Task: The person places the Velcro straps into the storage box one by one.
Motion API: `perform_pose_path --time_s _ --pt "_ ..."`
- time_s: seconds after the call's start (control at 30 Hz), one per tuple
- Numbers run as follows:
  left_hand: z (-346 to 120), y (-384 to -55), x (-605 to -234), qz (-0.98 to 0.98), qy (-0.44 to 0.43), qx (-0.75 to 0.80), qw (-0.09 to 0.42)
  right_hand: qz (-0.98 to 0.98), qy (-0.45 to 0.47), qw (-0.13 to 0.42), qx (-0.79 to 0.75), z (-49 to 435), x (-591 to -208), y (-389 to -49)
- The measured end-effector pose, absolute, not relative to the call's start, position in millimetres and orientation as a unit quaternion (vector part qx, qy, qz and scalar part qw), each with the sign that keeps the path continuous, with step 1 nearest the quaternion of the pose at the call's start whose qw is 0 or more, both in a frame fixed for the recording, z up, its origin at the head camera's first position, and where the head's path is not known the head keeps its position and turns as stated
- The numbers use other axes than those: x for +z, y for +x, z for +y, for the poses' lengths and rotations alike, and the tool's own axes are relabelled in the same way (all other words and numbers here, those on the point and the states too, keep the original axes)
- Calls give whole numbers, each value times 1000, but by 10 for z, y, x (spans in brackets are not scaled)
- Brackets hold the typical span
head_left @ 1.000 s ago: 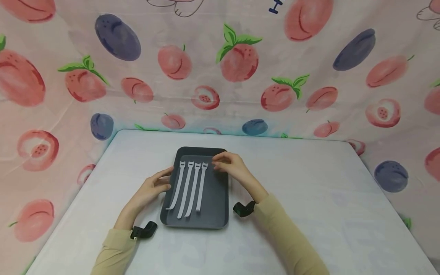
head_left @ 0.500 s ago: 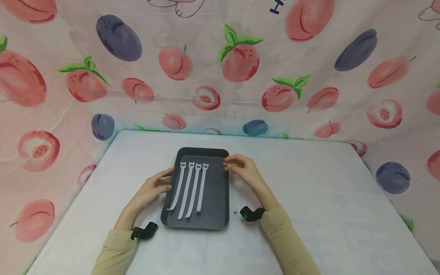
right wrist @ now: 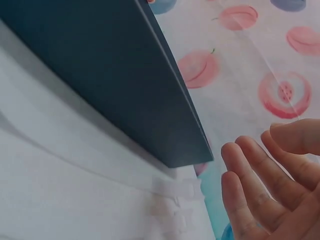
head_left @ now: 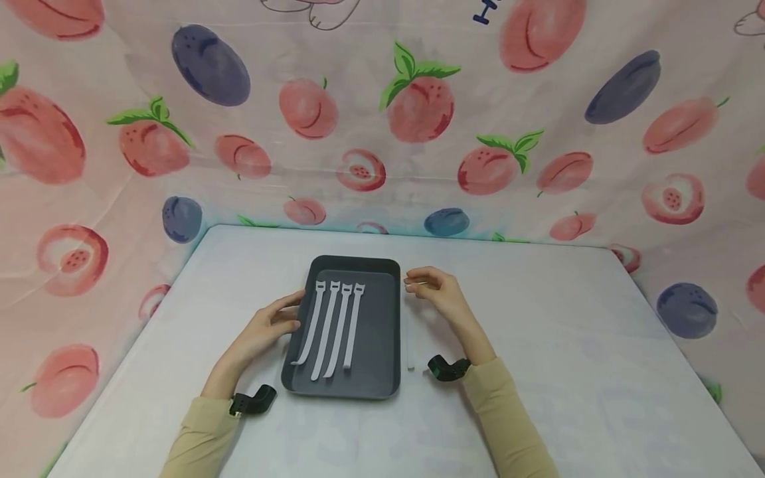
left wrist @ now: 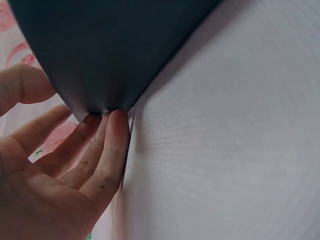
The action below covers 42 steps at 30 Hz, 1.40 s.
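Observation:
A dark grey tray (head_left: pixel 378 342) lies lengthwise in the head view, with several white hook-and-loop cable ties (head_left: pixel 354 325) side by side in its left half. My left hand (head_left: pixel 257 335) rests against the tray's left side. In the left wrist view its fingertips (left wrist: pixel 118 125) touch the tray's outer wall, and the thumb is at the rim. Just beyond the right rim hovers my right hand (head_left: pixel 445 295), fingers loosely bent, holding nothing. Below it, another white cable tie (head_left: pixel 410 355) lies on the table; two tie heads (right wrist: pixel 189 189) show faintly in the right wrist view.
The white table (head_left: pixel 568 345) spreads around the tray on all sides. A fruit-printed cloth (head_left: pixel 382 99) hangs behind it and along both sides. Each wrist carries a black camera (head_left: pixel 448 368).
My right hand has moved right, from over the tray's upper right corner to just outside the rim. A white tie on the table beside the tray has come into view. The left hand stays put.

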<state>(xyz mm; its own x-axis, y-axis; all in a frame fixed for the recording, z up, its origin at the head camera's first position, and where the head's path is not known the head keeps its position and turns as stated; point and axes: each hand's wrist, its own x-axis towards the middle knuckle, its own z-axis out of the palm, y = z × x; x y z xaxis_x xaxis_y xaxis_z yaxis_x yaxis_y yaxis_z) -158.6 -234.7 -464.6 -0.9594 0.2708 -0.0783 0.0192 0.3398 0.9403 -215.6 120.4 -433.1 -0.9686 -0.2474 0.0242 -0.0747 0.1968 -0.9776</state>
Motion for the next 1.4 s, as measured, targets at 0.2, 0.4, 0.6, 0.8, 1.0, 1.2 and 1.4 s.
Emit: perform_pose_path --time_s 0.2,0.4,0.6,0.8,1.0,1.2,1.4 --pt "-2353 -1595 -4656 813 87 565 111 772 -102 65 -624 1281 -4354 -2198" --pt "-2338 -1586 -4642 817 86 559 112 777 -83 61 -621 1393 -4416 -2234" --pt "-2329 -1584 -4645 817 83 559 113 778 -67 59 -621 1476 -4488 -2264" --pt "-2335 -1585 -4652 817 78 558 118 791 -60 57 -606 1532 -4523 -2275" --pt "-2350 -1590 -4652 818 78 557 116 809 -55 58 -583 1553 -4549 -2297" --pt "-2353 -1601 -4663 816 81 560 115 826 -61 64 -557 1559 -4607 -2316" --pt "-2358 -1606 -4677 817 82 559 114 846 -68 66 -524 1546 -4652 -2332"
